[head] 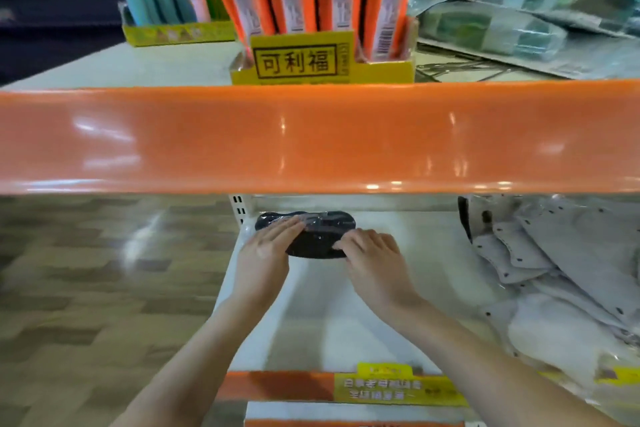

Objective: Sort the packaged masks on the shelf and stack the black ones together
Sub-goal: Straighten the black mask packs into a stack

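— Orange price strip at six o'clock, nearest us, with a yellow label stuck on it. Past it?

— Both hands on the lower shelf. Left hand lies flat, fingers straight, on the black mask pack; right hand pinches its near edge.

— And the pack?

— Back left corner, about twelve o'clock. White masks piled at three o'clock. Farther up, the orange shelf front, then a yellow box.
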`<state>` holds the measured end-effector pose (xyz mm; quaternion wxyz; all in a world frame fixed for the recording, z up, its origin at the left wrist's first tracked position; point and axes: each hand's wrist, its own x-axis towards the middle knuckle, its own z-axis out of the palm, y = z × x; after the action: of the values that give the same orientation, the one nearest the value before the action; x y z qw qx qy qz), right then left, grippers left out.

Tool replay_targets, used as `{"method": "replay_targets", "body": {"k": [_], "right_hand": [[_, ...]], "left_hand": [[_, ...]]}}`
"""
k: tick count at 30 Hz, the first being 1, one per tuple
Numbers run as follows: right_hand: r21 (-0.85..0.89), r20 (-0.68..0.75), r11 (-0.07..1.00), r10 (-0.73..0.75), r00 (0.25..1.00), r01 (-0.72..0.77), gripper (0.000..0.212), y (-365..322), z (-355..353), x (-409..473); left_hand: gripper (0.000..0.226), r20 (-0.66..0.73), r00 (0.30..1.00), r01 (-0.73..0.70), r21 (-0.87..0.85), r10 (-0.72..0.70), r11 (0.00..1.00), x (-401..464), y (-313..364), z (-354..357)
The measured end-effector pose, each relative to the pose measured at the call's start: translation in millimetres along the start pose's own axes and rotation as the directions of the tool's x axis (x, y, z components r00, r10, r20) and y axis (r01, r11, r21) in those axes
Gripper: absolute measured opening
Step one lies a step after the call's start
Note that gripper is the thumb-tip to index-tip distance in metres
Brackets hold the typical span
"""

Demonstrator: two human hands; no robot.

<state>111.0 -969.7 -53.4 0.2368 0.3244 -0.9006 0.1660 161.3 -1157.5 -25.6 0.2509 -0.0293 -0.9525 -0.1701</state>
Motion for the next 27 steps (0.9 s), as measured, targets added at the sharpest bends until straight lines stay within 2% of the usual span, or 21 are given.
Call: {"method": "replay_targets", "body": {"k": [4,6,9,11,15,20,22,27], "right_hand": [[-0.039,0.046,0.999,0.007,0.999,-0.005,0.043,-0.4,15.9,19.8],[-0.067,0.111,0.997,0.049,0.993,-0.042,0.040,-3.2,24.1,22.8],[-0.110,0.262,0.991,0.105,0.959,-0.078,0.023,-11.8,34.0,16.2],[-0.102,0.319,0.984,0.170,0.933,-0.144,0.023,-16.0,40.0,10.2],[-0.096,0.266,0.954,0.300,0.916,-0.285,0.018,-25.3,42.3,9.3],[-0.100,0.232,0.948,0.319,0.919,-0.303,0.022,-24.2,49.7,14.3],[-0.092,0.201,0.947,0.320,0.926,-0.308,0.026,-26.4,50.7,16.6],[-0.096,0.243,0.952,0.307,0.920,-0.292,0.028,-33.5,55.3,13.2]], "left_hand": [[0.063,0.060,0.998,-0.041,0.093,0.036,0.995,10.7,-30.5,12.5],[0.060,0.102,0.995,-0.001,0.152,-0.015,0.988,12.6,-41.2,20.6],[0.052,0.196,0.969,0.103,0.234,-0.151,0.967,4.3,-44.8,26.2],[0.047,0.236,0.948,0.142,0.291,-0.215,0.946,-7.3,-45.7,32.2],[0.055,0.273,0.938,0.121,0.325,-0.215,0.938,-22.2,-47.0,42.7],[0.041,0.236,0.964,0.069,0.217,-0.121,0.974,-21.1,-45.1,43.0],[0.040,0.281,0.949,0.093,0.193,-0.146,0.977,-21.9,-47.0,45.9],[0.045,0.313,0.935,0.109,0.201,-0.169,0.974,-22.6,-50.3,48.2]]}}
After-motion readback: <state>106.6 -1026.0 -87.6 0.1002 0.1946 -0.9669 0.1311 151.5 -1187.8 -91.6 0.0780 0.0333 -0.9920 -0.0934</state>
